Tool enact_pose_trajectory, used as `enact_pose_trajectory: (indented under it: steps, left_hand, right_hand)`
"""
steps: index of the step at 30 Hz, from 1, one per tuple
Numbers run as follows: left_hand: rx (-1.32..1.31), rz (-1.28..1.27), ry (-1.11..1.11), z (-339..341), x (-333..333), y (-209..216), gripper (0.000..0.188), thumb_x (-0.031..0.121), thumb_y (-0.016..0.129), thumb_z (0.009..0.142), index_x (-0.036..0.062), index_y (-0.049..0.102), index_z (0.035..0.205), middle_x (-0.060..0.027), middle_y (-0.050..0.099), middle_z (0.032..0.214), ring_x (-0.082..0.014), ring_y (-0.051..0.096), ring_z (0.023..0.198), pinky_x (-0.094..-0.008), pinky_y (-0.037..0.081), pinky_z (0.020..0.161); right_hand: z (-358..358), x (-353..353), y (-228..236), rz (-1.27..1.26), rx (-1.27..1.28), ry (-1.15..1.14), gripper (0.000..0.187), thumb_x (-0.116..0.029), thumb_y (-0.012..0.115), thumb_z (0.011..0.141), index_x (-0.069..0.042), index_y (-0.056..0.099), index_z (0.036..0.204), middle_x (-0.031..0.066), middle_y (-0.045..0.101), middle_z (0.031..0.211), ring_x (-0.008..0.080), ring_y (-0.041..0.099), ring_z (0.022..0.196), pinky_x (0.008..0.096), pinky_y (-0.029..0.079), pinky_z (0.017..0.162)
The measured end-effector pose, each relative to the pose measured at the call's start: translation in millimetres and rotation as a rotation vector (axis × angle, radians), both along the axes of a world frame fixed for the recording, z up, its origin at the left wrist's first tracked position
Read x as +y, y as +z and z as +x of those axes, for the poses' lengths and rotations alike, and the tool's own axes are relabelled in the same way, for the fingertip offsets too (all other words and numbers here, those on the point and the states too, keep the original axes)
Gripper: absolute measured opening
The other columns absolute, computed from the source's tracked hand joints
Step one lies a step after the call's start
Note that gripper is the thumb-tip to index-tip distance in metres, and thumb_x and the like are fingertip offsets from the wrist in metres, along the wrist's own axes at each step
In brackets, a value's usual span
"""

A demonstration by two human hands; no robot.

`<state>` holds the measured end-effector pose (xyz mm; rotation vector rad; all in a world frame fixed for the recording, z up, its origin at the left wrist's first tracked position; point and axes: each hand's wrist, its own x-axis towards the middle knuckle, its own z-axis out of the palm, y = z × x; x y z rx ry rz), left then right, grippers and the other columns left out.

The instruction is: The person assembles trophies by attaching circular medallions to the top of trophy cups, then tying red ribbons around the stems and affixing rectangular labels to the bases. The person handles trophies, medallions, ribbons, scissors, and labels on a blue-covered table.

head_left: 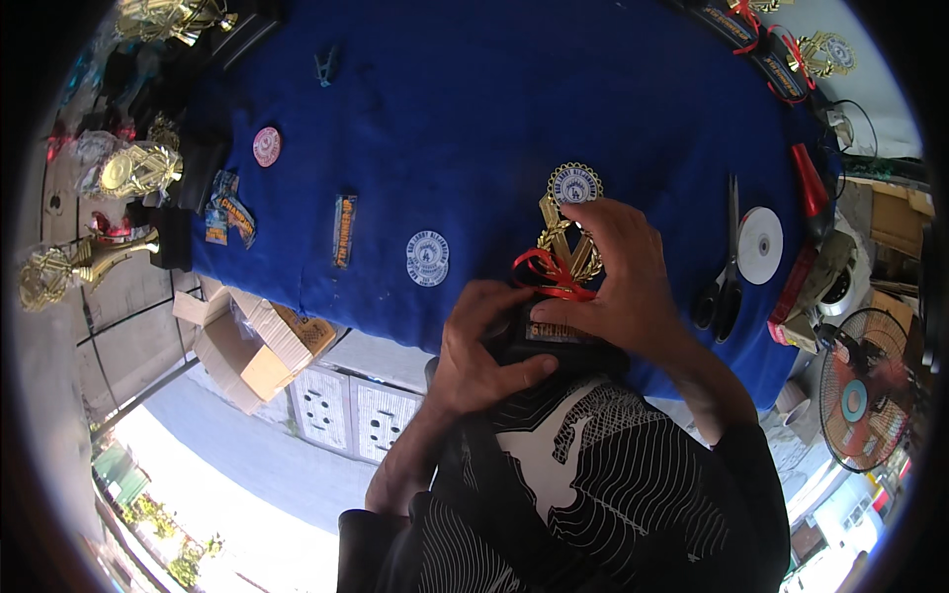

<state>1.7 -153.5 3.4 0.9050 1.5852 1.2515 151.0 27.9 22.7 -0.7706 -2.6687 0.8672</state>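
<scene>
A gold trophy (pixel 549 212) stands at the table's near edge, close to my body. It has a round blue-and-white emblem (pixel 575 185) at its top and a leafy wreath below. Red ribbon (pixel 534 259) is tied around its lower part, above a black base with a printed label. My right hand (pixel 633 282) curves around the trophy's right side, fingers by the emblem and thumb low near the ribbon. On the other side, my left hand (pixel 470 346) has its fingertips at the ribbon and its thumb by the base. Both hands partly hide the trophy.
Round stickers (pixel 427 259) and label strips (pixel 343 230) lie on the blue cloth (pixel 445 119). To the right are scissors (pixel 730 267), a white spool (pixel 760 245) and a fan (pixel 866 390). More trophies (pixel 141 170) line the left side. An opened carton (pixel 242 346) sits below the table edge.
</scene>
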Motion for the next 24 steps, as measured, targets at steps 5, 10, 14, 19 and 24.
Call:
enact_pose_trajectory:
  steps: [5,10,14,19,24]
  left_hand:
    - [-0.083,-0.006,0.028,4,-2,-5,0.073,0.027,0.093,0.068,-0.0056,0.066,0.127,-0.0192,0.058,0.120,-0.0306,0.065,0.112,-0.0383,0.055,0.095]
    - [-0.101,-0.021,-0.005,1,1,-6,0.073,0.026,0.093,0.067,-0.0057,0.067,0.127,-0.0195,0.059,0.119,-0.0309,0.065,0.111,-0.0382,0.055,0.094]
    - [-0.044,-0.038,-0.046,-3,3,-2,0.072,0.027,0.094,0.065,-0.0058,0.068,0.124,-0.0188,0.060,0.119,-0.0306,0.066,0.110,-0.0387,0.055,0.093]
    - [-0.029,-0.048,-0.055,-6,5,0,0.070,0.027,0.093,0.064,-0.0049,0.069,0.122,-0.0182,0.060,0.119,-0.0304,0.066,0.109,-0.0394,0.055,0.093]
    - [-0.024,-0.021,-0.042,-3,5,-1,0.072,0.027,0.093,0.063,-0.0051,0.068,0.122,-0.0190,0.061,0.118,-0.0309,0.066,0.109,-0.0407,0.055,0.094]
  right_hand:
    - [43,18,8,-0.025,-0.055,-0.070,0.105,-0.058,0.093,0.061,-0.007,0.053,0.143,0.0156,0.057,0.138,0.0357,0.051,0.133,0.0524,0.037,0.109]
    - [52,18,8,-0.027,-0.019,-0.086,0.105,-0.062,0.091,0.061,-0.008,0.055,0.143,0.0164,0.057,0.139,0.0360,0.051,0.133,0.0531,0.037,0.110]
    - [18,8,-2,0.045,0.001,-0.029,0.103,-0.066,0.088,0.064,-0.008,0.055,0.143,0.0166,0.056,0.139,0.0365,0.050,0.134,0.0556,0.037,0.109]
    - [-19,-1,-4,0.080,0.043,0.044,0.099,-0.067,0.085,0.068,-0.008,0.056,0.142,0.0170,0.055,0.140,0.0379,0.049,0.134,0.0572,0.037,0.108]
    - [-13,-9,6,0.108,0.019,0.116,0.096,-0.073,0.078,0.073,-0.008,0.057,0.140,0.0173,0.054,0.139,0.0386,0.048,0.134,0.0575,0.036,0.107]
